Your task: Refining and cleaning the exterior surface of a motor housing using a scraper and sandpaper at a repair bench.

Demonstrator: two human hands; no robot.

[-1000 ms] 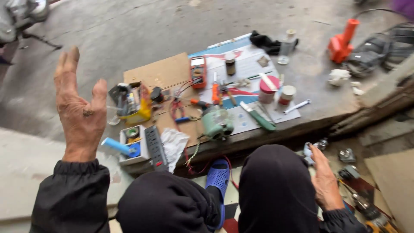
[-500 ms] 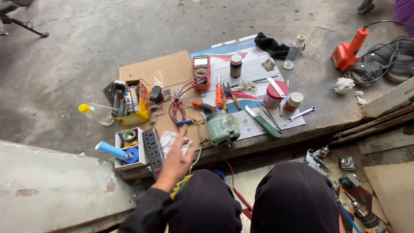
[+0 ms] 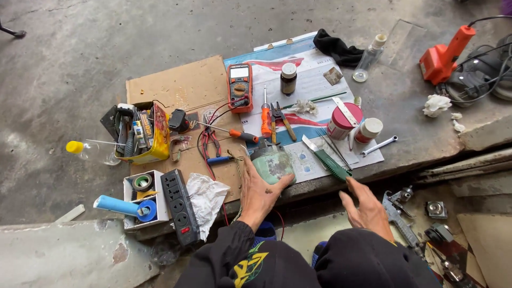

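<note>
Nearest, two dark-clad knees, with the left hand (image 3: 260,193) reaching forward, its grip wrapped on a small green motor housing (image 3: 273,162) that sits at the near edge of the cardboard sheet (image 3: 176,85) on the concrete floor. Right hand (image 3: 368,205) open, fingers apart, holding nothing, hovering just below a green-handled saw blade (image 3: 326,160). Left of the left hand: crumpled white paper (image 3: 205,197), a black power strip (image 3: 180,205), and a white box (image 3: 140,200) containing tape rolls and a blue tube. Beyond these: red-handled pliers (image 3: 209,141), an orange-handled screwdriver (image 3: 240,134), a yellow tin (image 3: 146,133) packed with tools, and a clear bottle with yellow cap (image 3: 90,151) beside it. Middle ground: a red-and-white tub (image 3: 344,121), a small white-capped jar (image 3: 367,130), a wrench (image 3: 378,145). Farther: an orange multimeter (image 3: 240,88) with leads, a brown bottle (image 3: 288,78), a black cloth (image 3: 336,48). Far right: an orange power tool (image 3: 445,50) with black cable.
</note>
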